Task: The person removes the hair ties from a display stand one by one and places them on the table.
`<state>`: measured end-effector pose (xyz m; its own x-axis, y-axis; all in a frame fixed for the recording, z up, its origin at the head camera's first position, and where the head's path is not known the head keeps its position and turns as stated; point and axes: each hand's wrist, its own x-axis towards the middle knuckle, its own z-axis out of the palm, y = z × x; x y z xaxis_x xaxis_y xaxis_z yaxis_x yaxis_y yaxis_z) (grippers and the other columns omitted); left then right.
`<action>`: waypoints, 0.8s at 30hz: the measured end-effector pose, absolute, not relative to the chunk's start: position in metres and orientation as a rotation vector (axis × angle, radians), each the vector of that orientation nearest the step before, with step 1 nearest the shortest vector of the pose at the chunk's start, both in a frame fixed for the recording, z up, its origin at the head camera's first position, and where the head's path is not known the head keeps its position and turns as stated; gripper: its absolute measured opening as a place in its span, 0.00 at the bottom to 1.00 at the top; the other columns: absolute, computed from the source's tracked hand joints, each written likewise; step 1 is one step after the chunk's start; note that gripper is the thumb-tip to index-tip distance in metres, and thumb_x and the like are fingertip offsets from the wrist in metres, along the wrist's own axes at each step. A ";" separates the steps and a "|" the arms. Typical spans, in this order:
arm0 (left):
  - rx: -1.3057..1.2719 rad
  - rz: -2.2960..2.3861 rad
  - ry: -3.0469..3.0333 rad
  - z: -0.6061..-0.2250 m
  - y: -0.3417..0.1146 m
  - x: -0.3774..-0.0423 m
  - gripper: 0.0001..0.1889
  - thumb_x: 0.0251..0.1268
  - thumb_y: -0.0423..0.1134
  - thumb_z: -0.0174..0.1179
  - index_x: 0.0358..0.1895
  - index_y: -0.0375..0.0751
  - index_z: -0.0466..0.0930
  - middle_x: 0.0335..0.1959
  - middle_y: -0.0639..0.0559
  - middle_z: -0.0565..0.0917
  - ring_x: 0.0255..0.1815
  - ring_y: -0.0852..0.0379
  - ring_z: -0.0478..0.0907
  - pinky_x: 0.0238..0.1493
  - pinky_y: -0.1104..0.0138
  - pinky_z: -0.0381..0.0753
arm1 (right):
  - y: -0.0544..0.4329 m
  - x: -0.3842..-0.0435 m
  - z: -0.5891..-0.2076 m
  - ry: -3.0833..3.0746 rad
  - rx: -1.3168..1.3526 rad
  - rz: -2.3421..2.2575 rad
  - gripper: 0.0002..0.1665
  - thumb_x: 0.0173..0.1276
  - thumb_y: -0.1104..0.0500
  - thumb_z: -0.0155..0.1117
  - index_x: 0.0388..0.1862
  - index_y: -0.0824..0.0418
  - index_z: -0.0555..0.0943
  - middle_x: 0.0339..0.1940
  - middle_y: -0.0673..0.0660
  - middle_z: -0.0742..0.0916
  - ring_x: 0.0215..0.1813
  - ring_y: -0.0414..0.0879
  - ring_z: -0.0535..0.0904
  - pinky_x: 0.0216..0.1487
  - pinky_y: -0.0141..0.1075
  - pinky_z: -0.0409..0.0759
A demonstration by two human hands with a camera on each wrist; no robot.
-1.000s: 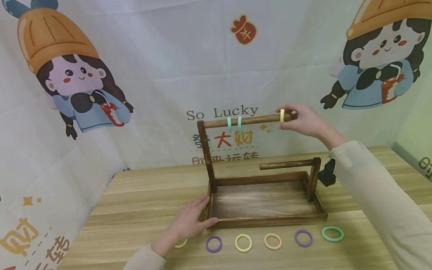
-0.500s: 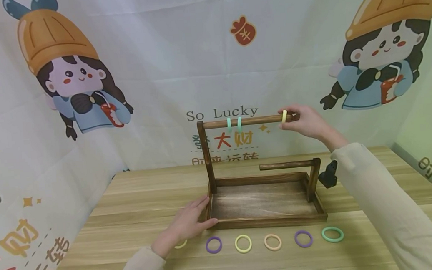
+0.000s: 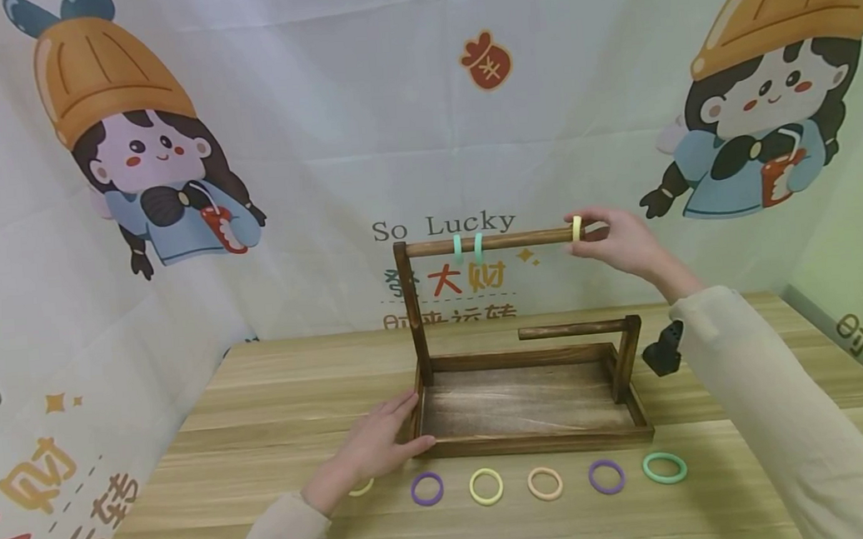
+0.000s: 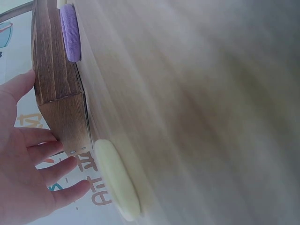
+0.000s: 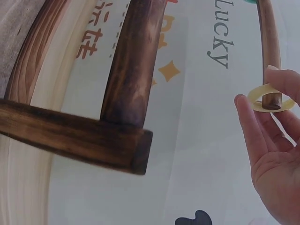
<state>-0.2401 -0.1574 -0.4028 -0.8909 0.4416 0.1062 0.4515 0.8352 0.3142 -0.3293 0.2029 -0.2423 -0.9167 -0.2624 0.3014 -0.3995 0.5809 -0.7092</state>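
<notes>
My right hand (image 3: 621, 244) pinches a pale yellow hair tie (image 3: 576, 228) between thumb and fingers at the free right end of the upper wooden rod (image 3: 523, 239). In the right wrist view the rod tip passes through this yellow hair tie (image 5: 256, 96). Two mint green hair ties, one of them a mint hair tie (image 3: 478, 248), hang farther left on the same rod. My left hand (image 3: 376, 440), fingers spread and fairly straight, rests against the left front corner of the wooden stand's tray (image 3: 534, 443). The left wrist view shows its fingertips at the wooden side (image 4: 70, 117).
On the table in front of the stand lie a purple hair tie (image 3: 428, 488), a yellow one, a peach hair tie (image 3: 545, 483), another purple one and a green hair tie (image 3: 664, 467). One more yellow tie is partly hidden by the left hand. A shorter rod (image 3: 573, 329) juts leftward.
The pinched yellow hair tie has slid right along the upper rod toward its free end, together with my right hand. My left hand and the stand have stayed put.
</notes>
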 end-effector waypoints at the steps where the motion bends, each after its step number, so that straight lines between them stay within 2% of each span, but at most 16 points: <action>1: -0.726 -0.520 -2.980 -0.403 -0.157 -0.240 0.39 0.56 0.61 0.51 0.63 0.33 0.59 0.62 0.39 0.62 0.60 0.36 0.57 0.58 0.47 0.56 | 0.204 -0.329 -0.242 -2.645 0.558 1.246 0.29 0.59 0.59 0.61 0.59 0.66 0.67 0.52 0.64 0.74 0.50 0.57 0.73 0.44 0.49 0.73; 10: -0.726 -0.521 -2.978 -0.404 -0.157 -0.240 0.39 0.57 0.59 0.51 0.63 0.33 0.59 0.62 0.39 0.62 0.60 0.37 0.57 0.58 0.48 0.56 | 0.214 -0.325 -0.241 -2.629 0.521 1.156 0.30 0.59 0.54 0.62 0.59 0.65 0.68 0.53 0.63 0.73 0.48 0.56 0.73 0.40 0.49 0.74; 24: -0.725 -0.549 -2.979 -0.401 -0.157 -0.239 0.39 0.57 0.59 0.52 0.63 0.32 0.59 0.62 0.38 0.62 0.60 0.37 0.57 0.58 0.48 0.56 | 0.228 -0.318 -0.243 -2.586 0.510 1.110 0.30 0.57 0.50 0.63 0.56 0.62 0.69 0.46 0.62 0.76 0.46 0.54 0.72 0.33 0.43 0.73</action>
